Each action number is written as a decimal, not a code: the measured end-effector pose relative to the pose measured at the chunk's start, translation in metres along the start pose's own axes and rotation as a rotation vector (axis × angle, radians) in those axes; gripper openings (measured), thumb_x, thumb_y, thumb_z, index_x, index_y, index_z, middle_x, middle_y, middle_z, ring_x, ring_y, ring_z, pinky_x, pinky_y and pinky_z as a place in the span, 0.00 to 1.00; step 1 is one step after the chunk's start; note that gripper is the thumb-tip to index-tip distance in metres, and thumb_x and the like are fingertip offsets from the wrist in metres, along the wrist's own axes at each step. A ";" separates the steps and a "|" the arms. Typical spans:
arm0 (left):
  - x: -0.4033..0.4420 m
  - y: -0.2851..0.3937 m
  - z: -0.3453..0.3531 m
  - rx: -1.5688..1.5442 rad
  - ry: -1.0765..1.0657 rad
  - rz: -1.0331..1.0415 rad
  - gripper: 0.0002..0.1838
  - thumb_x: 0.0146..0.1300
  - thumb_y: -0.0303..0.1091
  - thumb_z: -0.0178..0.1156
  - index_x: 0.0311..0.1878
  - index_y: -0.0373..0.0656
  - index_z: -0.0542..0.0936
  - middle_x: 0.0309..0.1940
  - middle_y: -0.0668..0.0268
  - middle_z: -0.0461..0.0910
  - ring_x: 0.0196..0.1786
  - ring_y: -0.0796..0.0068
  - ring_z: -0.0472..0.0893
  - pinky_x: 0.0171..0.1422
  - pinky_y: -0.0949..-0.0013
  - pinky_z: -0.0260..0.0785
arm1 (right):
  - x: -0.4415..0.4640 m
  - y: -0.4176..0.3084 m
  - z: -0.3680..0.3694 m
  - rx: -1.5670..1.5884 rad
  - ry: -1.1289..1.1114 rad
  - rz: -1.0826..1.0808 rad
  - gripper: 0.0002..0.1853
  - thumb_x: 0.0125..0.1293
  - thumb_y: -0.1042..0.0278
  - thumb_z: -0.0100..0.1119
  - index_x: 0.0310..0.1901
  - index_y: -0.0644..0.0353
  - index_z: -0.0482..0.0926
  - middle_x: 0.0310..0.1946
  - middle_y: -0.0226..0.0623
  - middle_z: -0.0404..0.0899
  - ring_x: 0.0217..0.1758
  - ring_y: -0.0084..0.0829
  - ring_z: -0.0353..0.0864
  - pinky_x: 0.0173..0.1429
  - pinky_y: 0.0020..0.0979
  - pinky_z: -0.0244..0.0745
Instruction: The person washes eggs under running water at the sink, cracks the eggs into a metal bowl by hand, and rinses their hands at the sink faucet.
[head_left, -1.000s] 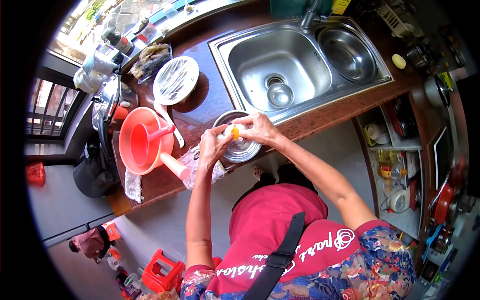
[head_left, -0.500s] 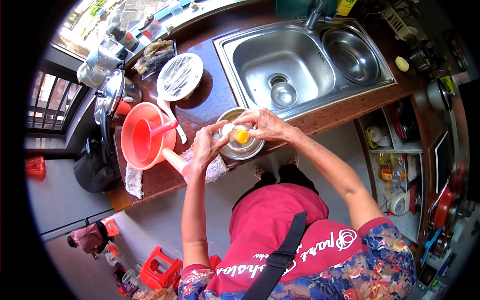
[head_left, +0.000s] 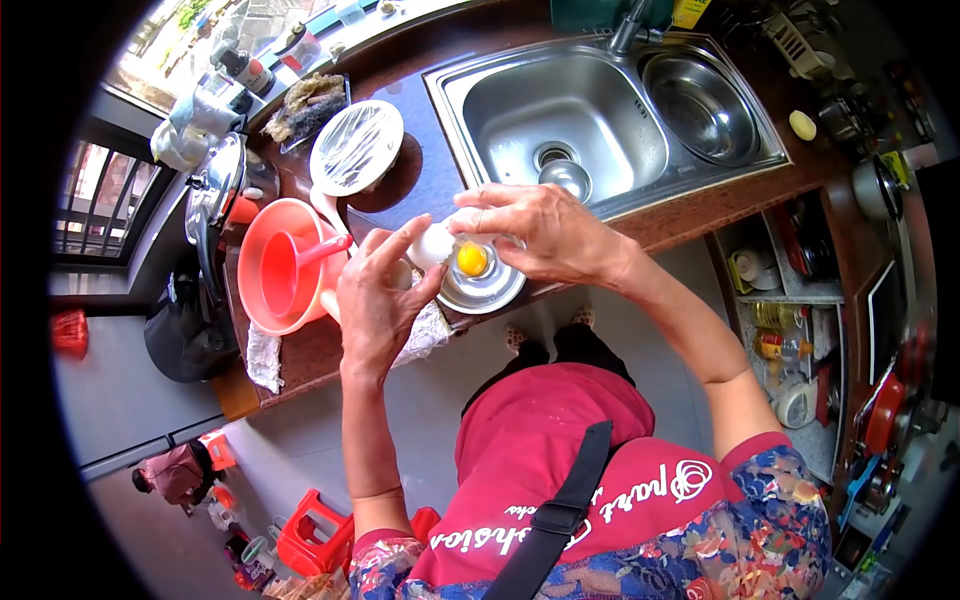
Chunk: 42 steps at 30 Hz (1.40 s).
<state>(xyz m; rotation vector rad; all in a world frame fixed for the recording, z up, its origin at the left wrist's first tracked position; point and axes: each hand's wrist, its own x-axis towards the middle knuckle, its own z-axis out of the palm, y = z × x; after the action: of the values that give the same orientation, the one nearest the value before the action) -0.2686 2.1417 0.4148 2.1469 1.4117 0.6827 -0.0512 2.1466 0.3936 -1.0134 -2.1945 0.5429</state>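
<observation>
A white eggshell (head_left: 431, 246) is pinched between the fingers and thumb of my left hand (head_left: 380, 300). My right hand (head_left: 560, 235) curls over the right side of the metal bowl (head_left: 485, 297), its fingertips close to that shell. Between its fingers and thumb shows a pale piece of eggshell (head_left: 511, 243), partly hidden. Below and between both hands, a yellow egg yolk (head_left: 471, 260) lies in the bowl. The bowl's far rim is covered by my hands.
Left of the bowl sit a pink basin (head_left: 262, 230) with a red dipper (head_left: 290, 268) and a plastic-wrapped white dish (head_left: 357, 147). A steel sink (head_left: 560, 110) lies beyond, holding a small metal bowl (head_left: 568, 180). A cloth (head_left: 425, 333) hangs at the counter's edge.
The yolk, which hung between my fingertips, is now down in the bowl. My hands have come apart, the left moving left and the right moving right, and the shell pieces now show.
</observation>
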 end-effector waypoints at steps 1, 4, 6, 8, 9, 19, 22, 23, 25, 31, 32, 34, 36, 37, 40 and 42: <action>-0.002 0.007 -0.006 -0.018 0.020 0.008 0.25 0.47 0.32 0.69 0.53 0.50 0.80 0.33 0.64 0.77 0.34 0.68 0.78 0.39 0.65 0.71 | 0.002 -0.006 -0.006 -0.007 0.009 -0.020 0.16 0.55 0.74 0.57 0.47 0.51 0.80 0.51 0.40 0.78 0.45 0.42 0.81 0.49 0.37 0.79; -0.002 0.020 -0.023 0.016 0.075 0.083 0.26 0.45 0.30 0.71 0.52 0.48 0.81 0.32 0.65 0.77 0.34 0.70 0.79 0.40 0.67 0.72 | 0.010 -0.022 -0.024 -0.055 0.034 -0.103 0.18 0.55 0.74 0.57 0.50 0.52 0.77 0.44 0.39 0.79 0.42 0.41 0.81 0.44 0.37 0.79; -0.003 0.027 -0.031 -0.001 0.098 0.115 0.26 0.45 0.30 0.72 0.52 0.47 0.81 0.33 0.65 0.77 0.35 0.70 0.79 0.41 0.66 0.73 | 0.015 -0.030 -0.031 -0.079 0.049 -0.143 0.21 0.56 0.73 0.56 0.53 0.53 0.74 0.38 0.38 0.78 0.38 0.41 0.81 0.39 0.38 0.78; -0.003 0.032 -0.036 -0.028 0.118 0.130 0.26 0.44 0.30 0.73 0.51 0.47 0.81 0.33 0.65 0.77 0.35 0.70 0.79 0.41 0.66 0.73 | 0.019 -0.036 -0.036 -0.128 0.050 -0.151 0.20 0.56 0.72 0.56 0.53 0.54 0.74 0.37 0.38 0.78 0.37 0.41 0.81 0.38 0.38 0.78; -0.003 0.033 -0.039 0.013 0.120 0.143 0.26 0.44 0.30 0.73 0.51 0.47 0.81 0.33 0.65 0.77 0.35 0.70 0.79 0.41 0.66 0.72 | 0.021 -0.039 -0.039 -0.152 0.051 -0.153 0.20 0.56 0.72 0.56 0.53 0.55 0.74 0.36 0.38 0.78 0.37 0.41 0.81 0.37 0.38 0.78; -0.002 0.034 -0.045 0.116 0.113 0.135 0.26 0.44 0.31 0.73 0.51 0.48 0.81 0.34 0.65 0.77 0.36 0.69 0.79 0.41 0.66 0.72 | 0.023 -0.041 -0.047 -0.202 0.043 -0.169 0.13 0.56 0.73 0.55 0.45 0.58 0.74 0.34 0.37 0.77 0.37 0.39 0.82 0.36 0.37 0.78; -0.003 0.030 -0.044 0.122 0.083 0.113 0.25 0.45 0.32 0.72 0.51 0.47 0.81 0.34 0.65 0.78 0.36 0.69 0.79 0.41 0.66 0.72 | 0.022 -0.037 -0.045 -0.226 0.019 -0.133 0.14 0.55 0.73 0.56 0.44 0.57 0.75 0.37 0.37 0.77 0.38 0.40 0.81 0.37 0.37 0.78; -0.003 0.028 -0.043 0.110 0.068 0.099 0.25 0.45 0.32 0.72 0.50 0.47 0.81 0.34 0.65 0.78 0.36 0.68 0.79 0.42 0.65 0.72 | 0.022 -0.035 -0.045 -0.223 0.010 -0.124 0.14 0.54 0.73 0.57 0.44 0.57 0.75 0.38 0.37 0.76 0.38 0.40 0.81 0.37 0.37 0.78; -0.003 0.023 -0.039 0.104 0.054 0.119 0.24 0.45 0.32 0.72 0.49 0.46 0.81 0.35 0.64 0.78 0.36 0.67 0.80 0.42 0.65 0.73 | 0.021 -0.031 -0.042 -0.215 -0.008 -0.109 0.14 0.54 0.73 0.57 0.44 0.57 0.75 0.39 0.37 0.76 0.38 0.40 0.81 0.38 0.37 0.78; 0.005 0.013 -0.028 0.130 -0.099 0.113 0.25 0.45 0.32 0.71 0.50 0.47 0.78 0.40 0.64 0.80 0.38 0.61 0.82 0.42 0.62 0.73 | 0.026 -0.025 -0.028 -0.170 -0.069 -0.081 0.18 0.53 0.73 0.58 0.48 0.56 0.73 0.41 0.38 0.75 0.40 0.42 0.81 0.38 0.40 0.77; 0.006 0.011 -0.024 0.088 -0.084 0.134 0.31 0.43 0.31 0.71 0.55 0.47 0.74 0.41 0.63 0.80 0.39 0.61 0.82 0.41 0.62 0.73 | 0.027 -0.028 -0.029 -0.166 -0.082 -0.071 0.19 0.53 0.74 0.57 0.48 0.56 0.72 0.39 0.38 0.75 0.41 0.42 0.80 0.38 0.40 0.77; 0.009 0.013 -0.019 0.071 -0.109 0.107 0.35 0.42 0.31 0.71 0.58 0.47 0.72 0.42 0.62 0.80 0.39 0.60 0.82 0.42 0.62 0.73 | 0.029 -0.026 -0.025 -0.134 -0.064 -0.084 0.17 0.53 0.74 0.56 0.47 0.56 0.72 0.39 0.39 0.74 0.41 0.43 0.80 0.38 0.40 0.77; 0.012 0.011 -0.017 0.108 -0.155 0.113 0.41 0.41 0.30 0.72 0.63 0.45 0.67 0.43 0.59 0.80 0.41 0.57 0.81 0.44 0.61 0.73 | 0.031 -0.025 -0.022 -0.106 -0.060 -0.093 0.17 0.53 0.75 0.56 0.46 0.57 0.72 0.39 0.40 0.73 0.41 0.44 0.79 0.38 0.41 0.77; 0.013 0.010 -0.015 0.095 -0.151 0.135 0.40 0.42 0.30 0.71 0.63 0.45 0.67 0.43 0.58 0.80 0.41 0.56 0.81 0.44 0.61 0.73 | 0.032 -0.024 -0.020 -0.094 -0.065 -0.094 0.16 0.53 0.75 0.56 0.46 0.57 0.71 0.39 0.41 0.73 0.41 0.45 0.79 0.38 0.41 0.77; 0.016 0.011 -0.010 0.051 -0.142 0.170 0.39 0.44 0.30 0.70 0.63 0.44 0.67 0.43 0.57 0.79 0.41 0.54 0.81 0.44 0.60 0.72 | 0.033 -0.022 -0.015 -0.068 -0.030 -0.098 0.16 0.52 0.76 0.57 0.45 0.58 0.71 0.39 0.43 0.72 0.40 0.46 0.79 0.39 0.42 0.77; 0.018 0.014 -0.009 0.014 -0.140 0.150 0.36 0.46 0.30 0.68 0.62 0.44 0.69 0.41 0.56 0.79 0.41 0.53 0.80 0.43 0.59 0.72 | 0.032 -0.018 -0.011 -0.052 -0.006 -0.097 0.17 0.51 0.76 0.58 0.45 0.58 0.71 0.39 0.43 0.72 0.40 0.46 0.79 0.39 0.41 0.77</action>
<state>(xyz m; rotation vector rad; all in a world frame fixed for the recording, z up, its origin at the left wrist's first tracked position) -0.2582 2.1547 0.4333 2.2806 1.1963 0.5651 -0.0679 2.1611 0.4249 -0.9279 -2.2602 0.4469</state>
